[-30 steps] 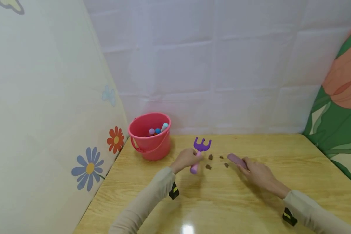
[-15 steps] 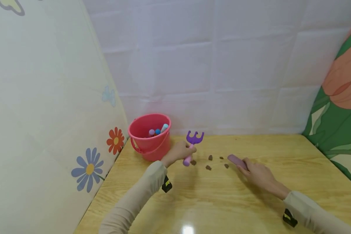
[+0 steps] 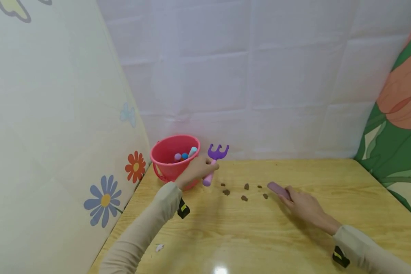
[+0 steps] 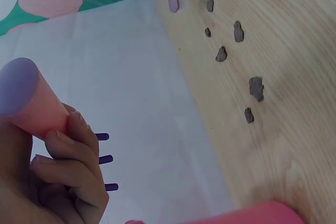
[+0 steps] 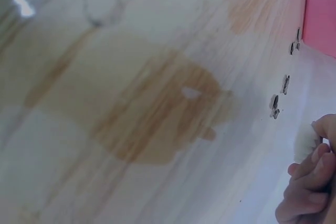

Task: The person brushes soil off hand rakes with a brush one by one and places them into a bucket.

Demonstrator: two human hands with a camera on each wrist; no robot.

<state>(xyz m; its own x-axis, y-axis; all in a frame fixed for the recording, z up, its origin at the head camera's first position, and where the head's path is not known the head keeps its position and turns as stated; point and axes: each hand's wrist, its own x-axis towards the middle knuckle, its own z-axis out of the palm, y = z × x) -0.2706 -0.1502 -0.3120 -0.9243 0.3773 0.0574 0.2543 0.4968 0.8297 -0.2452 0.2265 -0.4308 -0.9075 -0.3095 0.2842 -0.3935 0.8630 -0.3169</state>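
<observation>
My left hand [image 3: 198, 168] grips the pink handle of a toy garden fork [image 3: 217, 153], its three purple tines pointing up. It is raised at the right side of a pink bucket [image 3: 168, 170], overlapping the bucket's wall in the head view. The left wrist view shows the round lilac butt of the handle [image 4: 20, 85] above curled fingers. To the right, my right hand [image 3: 304, 205] holds a flat purple brush [image 3: 277, 189]; pale bristles [image 5: 306, 142] show in the right wrist view. Several small dark brown clumps [image 3: 244, 198] lie on the table between the hands.
Inside the bucket are colourful rounded ends, among them a light blue handle [image 3: 193, 151]. The wooden table [image 3: 260, 236] meets a white cloth backdrop [image 3: 277, 95] behind and a flower-printed panel [image 3: 72, 133] at left. A small white patch [image 3: 160, 247] shows near the left sleeve.
My left hand has moved left and up with the toy fork, toward the bucket, uncovering more brown clumps. The right hand with the brush has stayed nearly still.
</observation>
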